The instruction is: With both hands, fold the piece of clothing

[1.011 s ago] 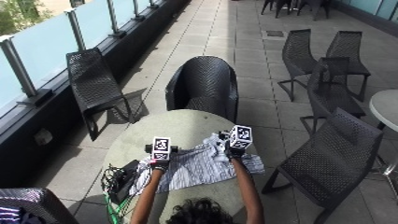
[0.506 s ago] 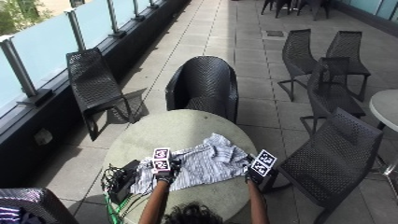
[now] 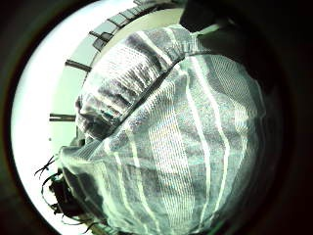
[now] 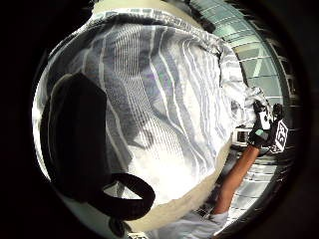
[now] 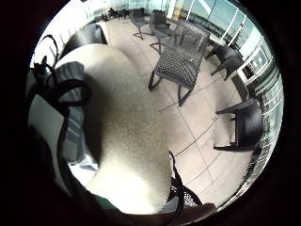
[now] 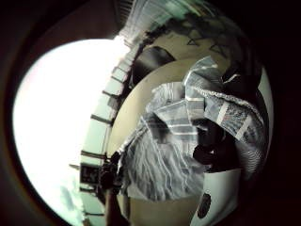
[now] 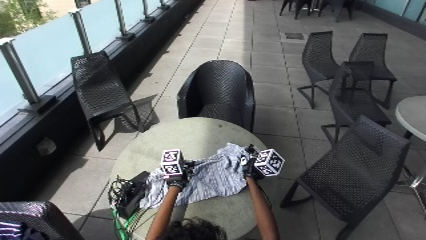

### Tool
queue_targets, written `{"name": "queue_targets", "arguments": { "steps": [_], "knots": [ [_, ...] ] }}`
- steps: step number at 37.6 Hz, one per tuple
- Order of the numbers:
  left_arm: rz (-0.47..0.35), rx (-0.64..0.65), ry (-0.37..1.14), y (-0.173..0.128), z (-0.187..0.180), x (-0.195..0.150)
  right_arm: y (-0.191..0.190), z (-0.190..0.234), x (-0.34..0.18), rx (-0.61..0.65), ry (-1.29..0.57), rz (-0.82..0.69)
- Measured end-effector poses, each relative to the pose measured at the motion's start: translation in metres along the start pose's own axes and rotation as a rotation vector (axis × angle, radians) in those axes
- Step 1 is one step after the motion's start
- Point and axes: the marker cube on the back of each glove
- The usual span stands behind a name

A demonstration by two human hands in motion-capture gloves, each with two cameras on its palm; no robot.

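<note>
Two gloved hands are on the striped shirt, which lies spread on the round table, in the half nearest the person. From the table's centre the shirt sits at about 6 o'clock, running from 7 to 4.

Left hand: at the shirt's 9 o'clock edge, over the cloth. Its little-finger palm view is filled with the striped fabric, gathered in folds close to the palm. The thumb-side palm view shows the shirt spread over the table top and a dark finger curled across the cloth. Whether the fingers actually pinch the fabric: cannot tell.

Right hand: at the shirt's 3 o'clock edge, near the upper corner. In its thumb-side palm view a flap of the shirt is lifted off the table and draped over dark curled fingers; reads as pinching that edge. The rest of the shirt lies flat below it.

Other items: a black box with tangled cables at the table's 8 o'clock rim, just beside the shirt. A dark wicker chair stands at the table's 12 o'clock; another chair at 3 o'clock.
</note>
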Motion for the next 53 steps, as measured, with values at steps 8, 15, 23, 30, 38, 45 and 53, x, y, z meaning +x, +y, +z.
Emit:
{"name": "queue_targets", "arguments": {
  "steps": [8,15,23,30,38,45,53],
  "knots": [
    [0.008,0.199,0.049,-0.029,-0.048,-0.017,0.017,-0.011,-0.11,-0.064,-0.473,-0.205],
    [-0.097,0.277,-0.298,0.003,-0.119,-0.056,0.082,0.025,-0.196,-0.175,-0.335,-0.412],
    [-0.153,0.296,-0.238,0.036,-0.13,-0.09,0.191,0.074,-0.243,-0.599,-0.221,-0.504],
    [-0.188,0.263,-0.203,0.048,-0.117,-0.115,0.226,0.124,-0.252,-0.575,-0.142,-0.627],
    [-0.198,0.229,-0.193,0.049,-0.112,-0.122,0.23,0.123,-0.238,-0.753,-0.023,-0.735],
    [-0.166,0.215,-0.139,0.043,-0.102,-0.112,0.185,0.083,-0.202,-0.816,0.284,-0.909],
    [-0.128,0.177,-0.119,0.043,-0.092,-0.083,0.074,0.058,-0.13,-0.423,0.727,-0.79]
  ]
}}
